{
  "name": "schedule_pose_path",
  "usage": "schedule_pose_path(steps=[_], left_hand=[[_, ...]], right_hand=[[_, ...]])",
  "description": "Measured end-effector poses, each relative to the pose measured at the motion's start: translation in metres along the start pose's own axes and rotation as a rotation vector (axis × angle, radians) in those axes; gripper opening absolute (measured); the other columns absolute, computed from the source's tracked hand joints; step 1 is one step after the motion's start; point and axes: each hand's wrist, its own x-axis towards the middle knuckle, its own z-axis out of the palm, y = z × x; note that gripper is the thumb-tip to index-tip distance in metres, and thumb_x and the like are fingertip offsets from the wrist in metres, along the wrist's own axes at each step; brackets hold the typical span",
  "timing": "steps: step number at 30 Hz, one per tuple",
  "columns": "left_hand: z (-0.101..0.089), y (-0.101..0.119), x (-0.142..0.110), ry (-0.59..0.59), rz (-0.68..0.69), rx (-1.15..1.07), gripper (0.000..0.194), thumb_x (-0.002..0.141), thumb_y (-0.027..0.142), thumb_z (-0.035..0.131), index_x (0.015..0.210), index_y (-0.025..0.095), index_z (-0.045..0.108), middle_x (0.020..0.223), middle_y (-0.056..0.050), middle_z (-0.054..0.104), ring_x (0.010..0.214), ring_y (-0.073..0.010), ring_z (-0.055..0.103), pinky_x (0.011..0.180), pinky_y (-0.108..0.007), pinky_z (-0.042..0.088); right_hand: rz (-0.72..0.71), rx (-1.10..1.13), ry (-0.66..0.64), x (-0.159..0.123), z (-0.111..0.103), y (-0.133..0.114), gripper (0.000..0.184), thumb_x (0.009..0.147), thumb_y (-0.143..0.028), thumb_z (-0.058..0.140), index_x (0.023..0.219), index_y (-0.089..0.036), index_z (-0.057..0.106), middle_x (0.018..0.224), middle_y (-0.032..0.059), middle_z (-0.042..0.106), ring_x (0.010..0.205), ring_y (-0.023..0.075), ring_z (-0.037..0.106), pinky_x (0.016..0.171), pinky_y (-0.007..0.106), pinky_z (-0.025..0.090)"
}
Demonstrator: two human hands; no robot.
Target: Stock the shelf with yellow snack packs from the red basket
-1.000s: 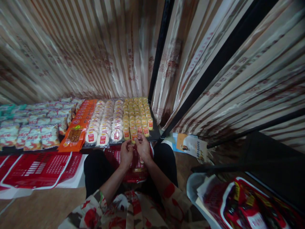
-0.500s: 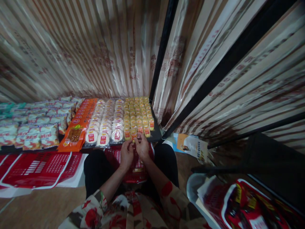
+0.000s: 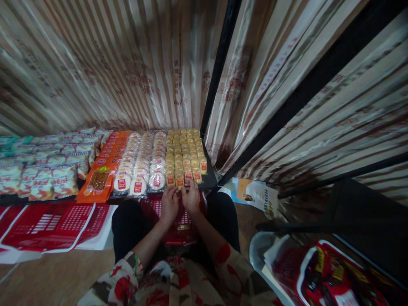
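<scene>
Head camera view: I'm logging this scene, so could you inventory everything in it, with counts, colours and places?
Small packets: many, yellow, shelf's right end
Round packets: three columns, white, left of those
Flat packets: overlapping, orange, further left
Pillow bags: many, mostly white, left
Green bags: several, far left
Shelf: one, black, under the goods
Baskets: at least three, red, below shelf, between knees, lower right
Sheeting: count unclear, pale with brown print, behind
Bars: several, black, centre and right
Papers: several, blue, orange and white, floor
Floor: brown
Legs: two, dark, either side of middle basket
Sleeves: two, floral, bottom
Hands: two, bare, by yellow packets
</scene>
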Motion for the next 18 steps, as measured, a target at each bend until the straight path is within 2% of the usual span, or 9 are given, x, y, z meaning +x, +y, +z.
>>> schedule_pose_path(steps=[3, 6, 9, 11, 13, 16, 18], left_hand=[[-0.002, -0.003, -0.003, 0.012, 0.113, 0.107, 0.031, 0.084, 0.011, 0.040, 0.106, 0.014, 0.061, 0.107, -0.012, 0.057, 0.103, -0.0195, 0.056, 0.092, -0.040, 0.048], [0.002, -0.006, -0.003, 0.065, 0.186, 0.206, 0.037, 0.086, 0.014, 0.039, 0.121, 0.016, 0.052, 0.124, -0.015, 0.050, 0.120, -0.0229, 0.046, 0.100, -0.045, 0.041], [0.013, -0.008, 0.003, 0.131, 0.210, 0.286, 0.049, 0.090, 0.021, 0.037, 0.138, 0.015, 0.032, 0.146, -0.018, 0.030, 0.138, -0.0270, 0.023, 0.108, -0.051, 0.029], [0.022, -0.008, 0.010, 0.155, 0.215, 0.331, 0.057, 0.091, 0.024, 0.036, 0.144, 0.015, 0.018, 0.151, -0.018, 0.017, 0.141, -0.0273, 0.011, 0.110, -0.052, 0.023], [0.029, -0.007, 0.017, 0.166, 0.225, 0.379, 0.062, 0.092, 0.025, 0.035, 0.146, 0.014, 0.007, 0.153, -0.019, 0.012, 0.142, -0.0274, 0.006, 0.111, -0.053, 0.020], [0.038, -0.004, 0.028, 0.190, 0.230, 0.455, 0.066, 0.092, 0.025, 0.036, 0.146, 0.013, 0.001, 0.153, -0.020, 0.008, 0.141, -0.0289, 0.002, 0.110, -0.054, 0.020], [0.041, -0.002, 0.036, 0.212, 0.211, 0.494, 0.066, 0.092, 0.026, 0.037, 0.146, 0.011, 0.003, 0.152, -0.021, 0.007, 0.141, -0.0303, 0.001, 0.110, -0.055, 0.021]], right_hand=[[-0.033, -0.032, 0.007, -0.002, 0.000, 0.003, 0.025, 0.079, -0.019, 0.047, 0.103, -0.015, 0.055, 0.098, 0.0098, 0.056, 0.078, 0.0165, 0.060, 0.073, 0.032, 0.053], [-0.066, -0.055, 0.021, -0.005, 0.001, 0.006, 0.025, 0.081, -0.020, 0.045, 0.104, -0.016, 0.053, 0.099, 0.0096, 0.055, 0.080, 0.0163, 0.059, 0.072, 0.031, 0.052], [-0.153, -0.130, 0.073, -0.008, -0.003, 0.007, 0.024, 0.083, -0.023, 0.046, 0.104, -0.016, 0.054, 0.101, 0.0102, 0.056, 0.088, 0.0182, 0.057, 0.077, 0.033, 0.050], [-0.264, -0.196, 0.122, -0.008, -0.011, 0.005, 0.022, 0.086, -0.024, 0.044, 0.104, -0.016, 0.055, 0.101, 0.0103, 0.058, 0.097, 0.0198, 0.054, 0.086, 0.036, 0.047], [-0.370, -0.255, 0.168, -0.004, -0.020, 0.002, 0.022, 0.088, -0.024, 0.042, 0.103, -0.016, 0.057, 0.101, 0.0102, 0.061, 0.102, 0.0200, 0.052, 0.091, 0.038, 0.043], [-0.414, -0.348, 0.236, 0.012, -0.032, -0.002, 0.030, 0.090, -0.024, 0.038, 0.114, -0.015, 0.054, 0.115, 0.0127, 0.058, 0.113, 0.0211, 0.048, 0.097, 0.042, 0.038], [-0.379, -0.445, 0.257, 0.029, -0.035, -0.002, 0.039, 0.091, -0.027, 0.036, 0.126, -0.014, 0.047, 0.131, 0.0154, 0.049, 0.126, 0.0244, 0.038, 0.100, 0.046, 0.033]])
